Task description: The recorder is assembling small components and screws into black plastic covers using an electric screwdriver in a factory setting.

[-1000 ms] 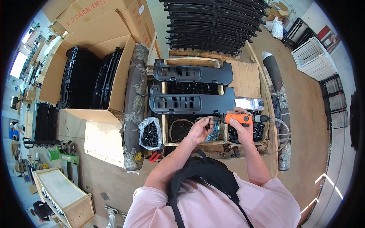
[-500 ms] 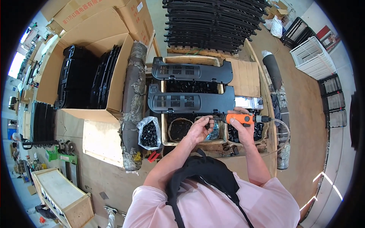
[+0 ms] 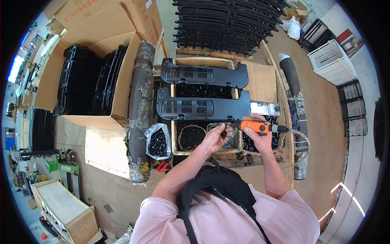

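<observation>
My right hand is wrapped round an orange air screwdriver, its bit end pointing left. A clear hose runs from its rear. My left hand is closed with fingertips pinched at the driver's tip; whatever small part they hold is too small to make out. Just beyond both hands lies a black vented plastic panel, and a second matching panel lies farther off. Both rest across a wooden compartment box. Beneath my left hand, a bag of screws shows partly.
Left of the box stand a bag of black clips, a red-handled tool and a wrapped post. A carton of black parts is farther left. Stacked black frames rise at the back; white racks stand right.
Both hands and the screwdriver keep nearly the same place at the near panel's front edge. The whole view has shifted slightly. A passing person's leg at lower left has moved toward the lower edge.
</observation>
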`<state>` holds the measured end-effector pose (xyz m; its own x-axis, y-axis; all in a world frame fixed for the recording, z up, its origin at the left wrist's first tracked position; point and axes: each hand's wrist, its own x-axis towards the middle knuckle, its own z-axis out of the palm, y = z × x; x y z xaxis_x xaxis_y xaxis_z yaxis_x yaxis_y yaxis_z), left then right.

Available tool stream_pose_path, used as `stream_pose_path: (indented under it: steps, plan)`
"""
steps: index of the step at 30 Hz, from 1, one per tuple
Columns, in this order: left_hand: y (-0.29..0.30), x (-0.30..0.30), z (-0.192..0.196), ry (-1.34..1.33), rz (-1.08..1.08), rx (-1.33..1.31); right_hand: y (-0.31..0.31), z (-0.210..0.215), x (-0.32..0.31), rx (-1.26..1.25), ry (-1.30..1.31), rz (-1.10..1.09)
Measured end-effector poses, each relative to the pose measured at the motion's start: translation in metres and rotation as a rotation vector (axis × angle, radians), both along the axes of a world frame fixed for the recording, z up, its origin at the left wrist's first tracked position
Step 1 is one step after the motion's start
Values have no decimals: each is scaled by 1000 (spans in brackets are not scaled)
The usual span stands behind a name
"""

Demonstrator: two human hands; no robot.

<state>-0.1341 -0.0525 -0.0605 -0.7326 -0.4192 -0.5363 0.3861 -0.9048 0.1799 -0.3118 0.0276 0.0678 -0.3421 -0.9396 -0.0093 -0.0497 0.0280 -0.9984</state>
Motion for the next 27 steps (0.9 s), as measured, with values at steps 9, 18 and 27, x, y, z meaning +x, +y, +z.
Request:
stream_pose_path:
  steps: [9, 18, 27]
  plan:
    - [-4, 2, -21, -268, -35, -189, -20, -9, 0, 32, 77, -90]
    - [-24, -7, -29, -485, 21, -300, -30, -13, 2, 55, 171, -21]
    - [-23, -11, -40, -515, 79, -321, -55, 5, 15, 164, 514, 119]
